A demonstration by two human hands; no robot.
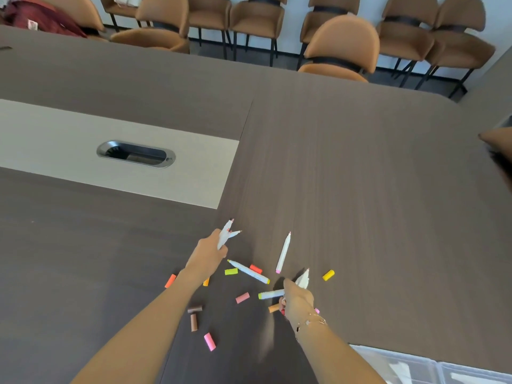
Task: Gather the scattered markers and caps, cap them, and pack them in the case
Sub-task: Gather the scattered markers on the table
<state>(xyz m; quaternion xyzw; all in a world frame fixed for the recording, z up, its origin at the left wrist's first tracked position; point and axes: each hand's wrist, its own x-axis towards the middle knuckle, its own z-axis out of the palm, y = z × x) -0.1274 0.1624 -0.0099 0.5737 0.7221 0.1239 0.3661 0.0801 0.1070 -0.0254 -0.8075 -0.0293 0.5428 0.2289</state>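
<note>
My left hand (210,252) grips a small bundle of uncapped white markers (227,233), tips pointing away from me. Nearer to me, my right hand (296,300) holds more white markers (302,279); one yellow-green-ended marker (270,294) sticks out to its left. Two uncapped markers lie loose on the dark table between the hands: a yellow-tipped one (248,271) and a pink-ended one (283,252). Several loose caps are scattered around: orange (170,280), lime (231,271), red (256,268), yellow (328,275), salmon (242,297), brown (194,322), pink (209,341).
A clear plastic case (432,368) sits at the bottom right table edge. A cable grommet (135,154) is set in the table's light strip (55,134) at left. Brown chairs (340,48) line the far side.
</note>
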